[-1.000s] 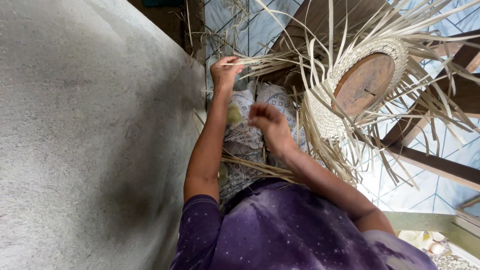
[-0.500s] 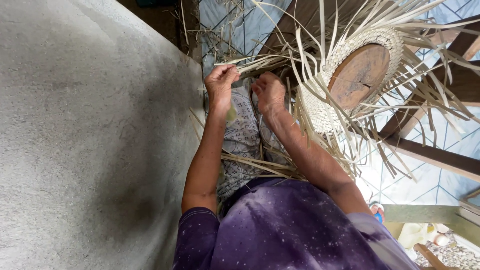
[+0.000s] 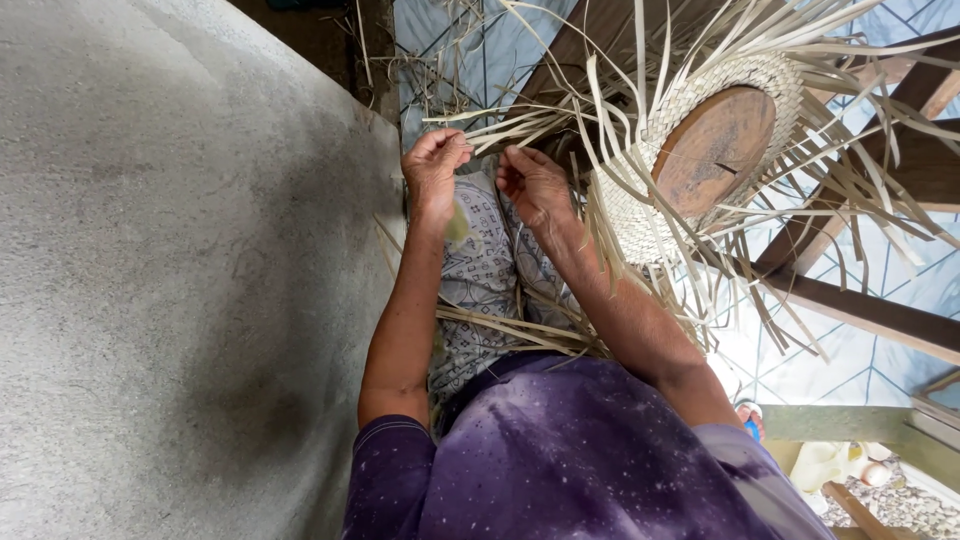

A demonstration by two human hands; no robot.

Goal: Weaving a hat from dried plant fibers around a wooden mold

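Observation:
A half-woven pale straw piece wraps around a round wooden form, and long loose straw strips fan out from it on all sides. My left hand pinches the ends of a few of these strips between thumb and fingers. Close beside it, my right hand has its fingers curled on the same bundle. Both hands are held over my lap, which is covered in patterned cloth. More strips lie across my lap under my forearms.
A grey concrete wall fills the left side. Dark wooden beams of a stand carry the form over a pale blue tiled floor. Straw scraps lie at the far end. My purple shirt fills the bottom.
My right hand has moved away from my body and up beside my left hand, so both now meet on the strips. My left hand has stayed on the strips.

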